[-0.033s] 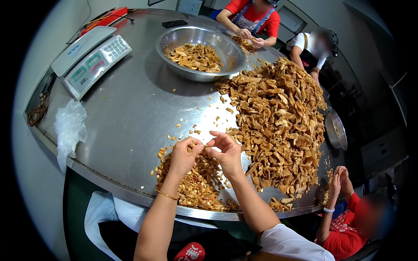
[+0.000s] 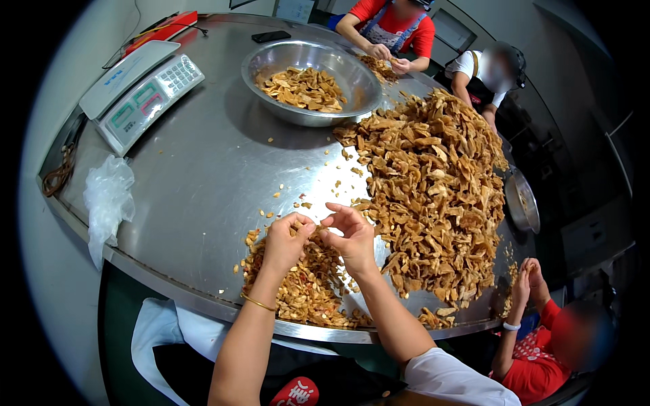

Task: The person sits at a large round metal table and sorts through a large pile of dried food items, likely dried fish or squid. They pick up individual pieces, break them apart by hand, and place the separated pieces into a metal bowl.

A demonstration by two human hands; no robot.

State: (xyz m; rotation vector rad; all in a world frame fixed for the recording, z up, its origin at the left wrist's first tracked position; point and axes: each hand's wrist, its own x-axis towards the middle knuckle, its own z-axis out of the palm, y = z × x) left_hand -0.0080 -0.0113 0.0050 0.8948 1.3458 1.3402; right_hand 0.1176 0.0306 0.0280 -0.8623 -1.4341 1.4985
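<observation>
My left hand [image 2: 286, 242] is closed in a pinch, thumb against fingertips, above a low heap of small yellowish-brown bits [image 2: 305, 294] at the table's near edge. Facing it, my right hand [image 2: 353, 238] pinches with thumb and forefinger while its other fingers curve upward. The fingertips of both hands meet at a small brown dried piece, mostly hidden between them. Just right of my hands rises a large pile of brown dried slices [image 2: 433, 196]. Loose crumbs lie scattered on the metal tabletop [image 2: 196, 183] beyond my fingers.
A steel bowl [image 2: 254, 88] partly filled with slices stands far ahead, near a dark phone [image 2: 271, 36]. At left are a scale [image 2: 145, 101] and a clear plastic bag [image 2: 108, 203]. Another steel bowl [image 2: 531, 210] is beyond the pile. Three co-workers sit around the table, at far side and right.
</observation>
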